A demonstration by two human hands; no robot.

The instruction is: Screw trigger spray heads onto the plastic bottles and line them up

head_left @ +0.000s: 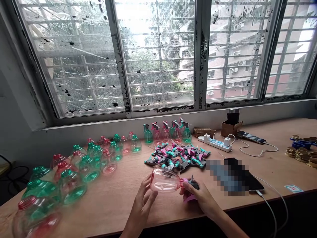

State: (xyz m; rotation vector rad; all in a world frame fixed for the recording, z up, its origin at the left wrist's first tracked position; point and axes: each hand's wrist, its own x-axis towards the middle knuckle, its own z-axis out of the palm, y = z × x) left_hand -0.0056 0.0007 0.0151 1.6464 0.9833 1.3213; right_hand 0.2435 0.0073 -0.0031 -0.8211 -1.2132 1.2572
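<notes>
A clear pink spray bottle [164, 180] lies sideways above the table's front part, its base to the left. My left hand [143, 201] is closed around the base end, thumb below and fingers behind. At the neck, my right hand [199, 196] grips the black and pink spray head [193, 182], which meets the bottle's mouth; how tightly it sits I cannot tell. Just beyond the bottle is a pile of loose pink, teal and black spray heads [177, 155]. Behind that pile stand several bottles with heads on, among them a green spray bottle [187, 134].
Many open-necked pink and green bottles [73, 186] stand along the left side. At the right are a power strip [215, 143], a phone [252, 137], a dark phone [247, 175] on a cable, a small cardboard box [231, 128] and gold-coloured pieces [300, 153]. A window wall bounds the table's back.
</notes>
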